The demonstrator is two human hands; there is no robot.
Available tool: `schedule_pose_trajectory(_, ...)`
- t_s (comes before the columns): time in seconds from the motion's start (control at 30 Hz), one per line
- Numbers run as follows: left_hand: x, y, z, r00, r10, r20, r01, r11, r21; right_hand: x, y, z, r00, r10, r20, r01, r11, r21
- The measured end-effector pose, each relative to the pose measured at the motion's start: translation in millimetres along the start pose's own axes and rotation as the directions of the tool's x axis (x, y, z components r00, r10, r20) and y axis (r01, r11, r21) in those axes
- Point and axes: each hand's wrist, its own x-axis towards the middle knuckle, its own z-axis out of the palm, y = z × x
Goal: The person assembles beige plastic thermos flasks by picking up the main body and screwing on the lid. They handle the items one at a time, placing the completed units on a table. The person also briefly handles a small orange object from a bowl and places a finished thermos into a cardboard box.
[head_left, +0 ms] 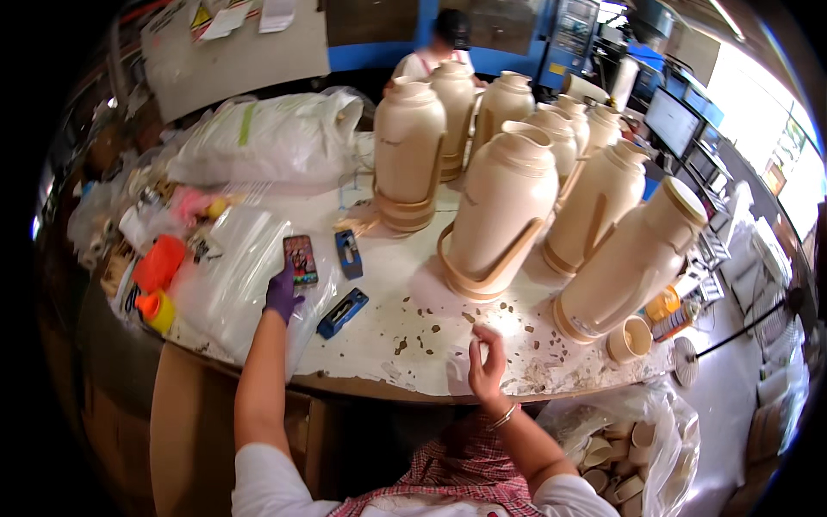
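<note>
My left hand (282,295), in a purple glove, reaches to a phone (301,261) with a lit screen. Its fingers lie along the phone's lower left edge, and the thumb points away to the right. Under them spread clear plastic bags (245,271). Two blue hand tools (349,253) (343,313) lie right of the phone. My right hand (488,366), bare with a bracelet at the wrist, hovers by the table's front edge. Its fingers are bent, apart from the thumb, with nothing visible between them. Beyond it stands a cream vacuum flask (508,207) with a handle.
Several more cream flasks (409,142) crowd the table's right half; one (633,258) leans. Small dark flakes (401,345) litter the white table. A cup (630,339) sits at right, a bag of cups (616,452) below. Left are a large white bag (267,138) and a yellow bottle (156,310). Another person (435,56) stands opposite.
</note>
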Motion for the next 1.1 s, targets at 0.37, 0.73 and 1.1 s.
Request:
schedule_pose_trajectory(0.37,-227,21,36,0.78,0.302,0.548,-0.475,0.856,0.204,280,-1,-117,0.987,0.014,-0.159,-0.078,0.913,-0.4)
schedule_pose_trajectory(0.73,-272,39,126,0.658,0.521,0.543,-0.428,0.853,-0.299,78,-88,-25,0.911,0.055,0.41,0.07,0.956,-0.285)
schedule_pose_trajectory(1.1,-308,27,114,0.751,0.631,0.196,-0.616,0.776,-0.139,-135,-118,-125,0.965,-0.226,0.13,0.253,0.932,-0.261)
